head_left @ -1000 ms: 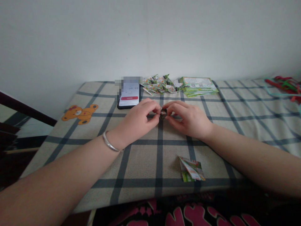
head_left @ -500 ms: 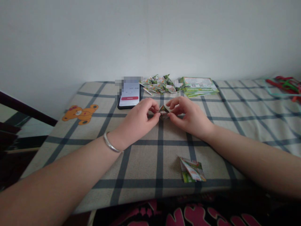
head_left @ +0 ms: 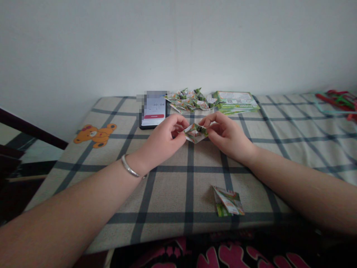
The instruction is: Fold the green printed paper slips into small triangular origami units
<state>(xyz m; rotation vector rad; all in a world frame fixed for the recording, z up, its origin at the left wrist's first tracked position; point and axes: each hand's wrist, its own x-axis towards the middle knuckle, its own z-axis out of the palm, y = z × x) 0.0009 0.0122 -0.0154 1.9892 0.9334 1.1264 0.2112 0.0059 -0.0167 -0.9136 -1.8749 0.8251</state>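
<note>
A small folded paper piece [head_left: 195,133], printed in green, white and orange, is stretched between my two hands just above the table. My left hand [head_left: 169,134] pinches its left tip between thumb and fingers. Its right tip is in the pinch of my right hand [head_left: 223,133]. The middle of the paper has a raised, pocket-like fold. Nearer to me, a second folded paper [head_left: 228,201] lies on the cloth with one flap standing up.
Beyond my hands sits a heap of folded paper pieces [head_left: 192,101]. A phone [head_left: 153,111] showing a timer lies left of it, a stack of printed sheets [head_left: 238,101] right. A bear sticker [head_left: 95,135] is on the checked tablecloth [head_left: 167,193]. Red and green items [head_left: 338,99] lie far right.
My hands have moved slightly apart. The paper between them has gone from a narrow peaked shape to a wider, flatter one with its tips pulled outward.
</note>
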